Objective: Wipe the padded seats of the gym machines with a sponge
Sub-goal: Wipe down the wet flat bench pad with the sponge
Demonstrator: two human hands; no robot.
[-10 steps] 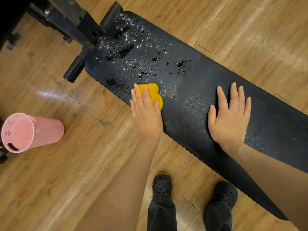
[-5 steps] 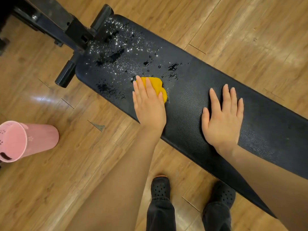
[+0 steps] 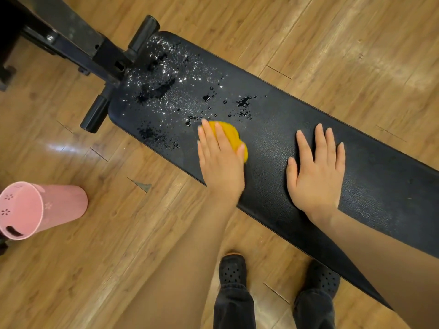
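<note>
Moved since the earlier frames: left hand [image 3: 219, 163] with yellow sponge [image 3: 234, 137], from near edge of padded seat [image 3: 273, 129] up toward its middle, just below the water droplets [image 3: 166, 91]. Pressed flat, palm down, sponge pinned under fingers, not clenched. Right hand [image 3: 317, 170] spread open, empty, bracing on dry padding. Wet patch near metal frame [image 3: 71, 39] not yet wiped, likely next. Pink bucket [image 3: 35, 208] tipped on wooden floor [image 3: 332, 43].
</note>
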